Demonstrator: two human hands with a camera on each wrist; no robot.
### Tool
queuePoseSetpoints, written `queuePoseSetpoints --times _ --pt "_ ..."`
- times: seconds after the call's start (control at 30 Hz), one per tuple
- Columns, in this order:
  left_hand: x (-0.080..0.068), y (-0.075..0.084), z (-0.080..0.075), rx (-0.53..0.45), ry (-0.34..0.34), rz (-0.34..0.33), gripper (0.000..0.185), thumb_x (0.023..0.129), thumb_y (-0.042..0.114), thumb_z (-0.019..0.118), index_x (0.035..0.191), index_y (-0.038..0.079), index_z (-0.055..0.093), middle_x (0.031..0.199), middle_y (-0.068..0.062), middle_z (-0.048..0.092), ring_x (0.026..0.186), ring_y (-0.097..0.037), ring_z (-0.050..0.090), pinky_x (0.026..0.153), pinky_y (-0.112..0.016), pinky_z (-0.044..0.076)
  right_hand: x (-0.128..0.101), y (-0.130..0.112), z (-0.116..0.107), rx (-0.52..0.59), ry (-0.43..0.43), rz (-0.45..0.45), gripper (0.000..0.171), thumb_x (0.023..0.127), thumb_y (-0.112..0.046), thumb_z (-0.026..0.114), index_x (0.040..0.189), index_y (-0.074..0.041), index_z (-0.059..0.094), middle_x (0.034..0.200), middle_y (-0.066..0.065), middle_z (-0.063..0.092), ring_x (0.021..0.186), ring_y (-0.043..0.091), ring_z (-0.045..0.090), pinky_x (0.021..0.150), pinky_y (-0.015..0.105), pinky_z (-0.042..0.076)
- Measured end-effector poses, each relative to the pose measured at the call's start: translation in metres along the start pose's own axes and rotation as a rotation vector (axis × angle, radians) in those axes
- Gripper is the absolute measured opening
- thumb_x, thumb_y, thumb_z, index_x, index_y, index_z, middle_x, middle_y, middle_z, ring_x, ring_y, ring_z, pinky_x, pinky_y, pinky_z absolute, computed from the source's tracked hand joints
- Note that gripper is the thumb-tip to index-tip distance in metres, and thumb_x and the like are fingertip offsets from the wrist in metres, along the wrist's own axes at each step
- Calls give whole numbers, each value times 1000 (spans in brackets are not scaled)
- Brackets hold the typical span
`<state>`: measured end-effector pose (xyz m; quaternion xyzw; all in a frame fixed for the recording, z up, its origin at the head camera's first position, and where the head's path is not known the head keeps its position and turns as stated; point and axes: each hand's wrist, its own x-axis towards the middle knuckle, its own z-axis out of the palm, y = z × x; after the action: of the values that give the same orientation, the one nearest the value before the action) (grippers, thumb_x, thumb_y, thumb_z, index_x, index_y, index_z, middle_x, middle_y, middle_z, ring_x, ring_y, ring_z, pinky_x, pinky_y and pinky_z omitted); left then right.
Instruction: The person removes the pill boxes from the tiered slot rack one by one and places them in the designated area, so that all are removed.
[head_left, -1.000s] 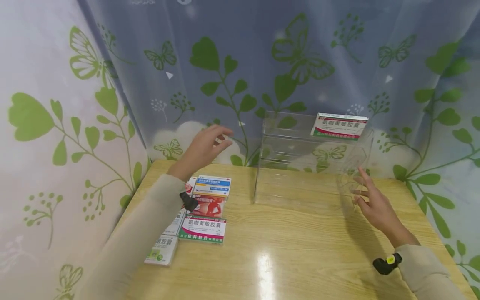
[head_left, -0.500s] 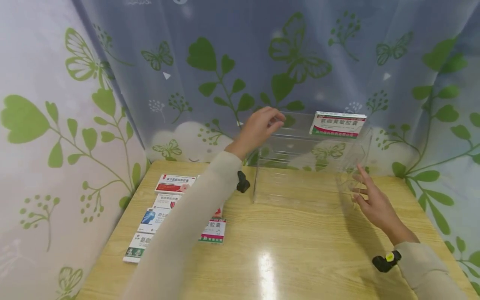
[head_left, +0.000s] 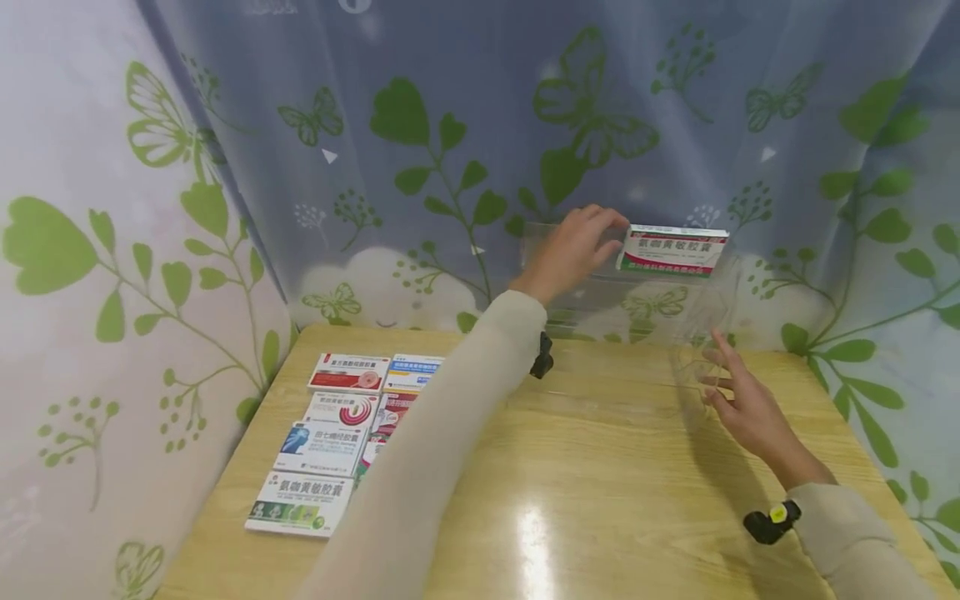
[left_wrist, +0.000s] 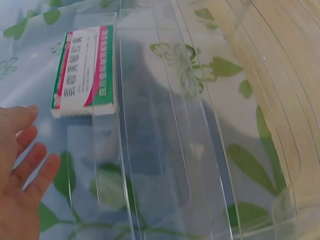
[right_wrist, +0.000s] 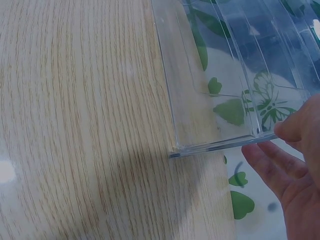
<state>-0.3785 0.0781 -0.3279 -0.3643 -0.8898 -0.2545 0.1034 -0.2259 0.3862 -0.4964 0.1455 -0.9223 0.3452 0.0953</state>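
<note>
A clear acrylic tiered stand [head_left: 656, 304] stands at the back of the table. On its top tier, at the right end, a white, red and green medicine box [head_left: 673, 254] leans upright. My left hand [head_left: 573, 250] is beside the box's left end, fingers loosely bent and holding nothing. A gap shows between those fingers and the medicine box [left_wrist: 82, 70] in the left wrist view. At the stand's right side, my right hand [head_left: 757, 421] holds the side panel. The right wrist view shows digits of the right hand [right_wrist: 300, 170] at the panel's edge [right_wrist: 215, 146].
Several flat medicine boxes lie in two columns on the left of the table [head_left: 570, 500], among them a red-and-white box [head_left: 350, 371] and a green-and-white box [head_left: 300, 502]. My left sleeve [head_left: 420, 433] covers part of the second column. A patterned curtain [head_left: 465, 125] hangs behind.
My left hand has moved right, from above the boxes on the table to the left end of the box on the stand. My right hand has stayed at the stand's side.
</note>
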Motion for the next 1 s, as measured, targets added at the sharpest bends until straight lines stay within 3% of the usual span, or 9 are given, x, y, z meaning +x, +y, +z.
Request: queuePoseSetpoints --times 0.13,0.23,0.4,0.47,0.6,0.67,0.87,1.0 --pt "5 8 7 40 -2 23 43 115 27 58 158 21 56 161 2 55 148 -17 49 124 -27 42 0 0 2 8 -1 1 99 105 14 58 177 -17 -2 161 41 38 123 65 62 80 3 51" --pt "8 10 12 51 4 55 46 116 26 56 162 21 51 164 0 51 150 -19 47 124 -28 41 1 0 4 11 -1 2 99 105 14 58 177 -17 -2 162 41 38 123 65 62 81 8 56" --pt "7 11 21 121 -40 65 59 116 30 56 171 24 37 174 -2 40 157 -21 40 128 -30 39 0 -1 6 0 -6 5 100 104 14 59 177 -17 -2 161 41 39 123 64 63 82 43 68" --pt "6 12 23 161 -82 59 62 116 34 55 173 27 31 178 -2 34 160 -23 36 130 -33 38 0 -1 6 2 -6 -1 100 104 14 58 177 -18 -3 161 42 39 122 64 63 81 46 68" --pt "6 16 25 183 -147 43 62 117 36 52 174 30 28 180 -1 29 163 -22 31 134 -34 32 0 -2 5 13 4 -10 100 104 15 57 177 -20 -2 161 42 39 122 65 63 81 20 64" --pt "7 17 26 163 -139 47 59 117 34 51 173 28 31 177 -1 34 161 -19 35 132 -31 33 0 -3 4 19 5 -11 100 104 15 57 177 -21 -2 161 42 39 122 65 63 81 12 59" --pt "12 21 30 96 -40 99 47 116 19 55 162 20 50 152 -1 56 133 -12 59 111 -21 50 0 -1 1 12 -4 -14 99 104 16 58 177 -15 -2 160 43 38 122 67 61 81 27 66" --pt "14 21 32 61 -21 105 41 114 12 56 155 17 57 145 -1 61 128 -12 63 108 -18 51 -1 -1 -1 3 1 -19 100 103 17 58 177 -16 -2 160 43 38 122 66 62 81 18 63"
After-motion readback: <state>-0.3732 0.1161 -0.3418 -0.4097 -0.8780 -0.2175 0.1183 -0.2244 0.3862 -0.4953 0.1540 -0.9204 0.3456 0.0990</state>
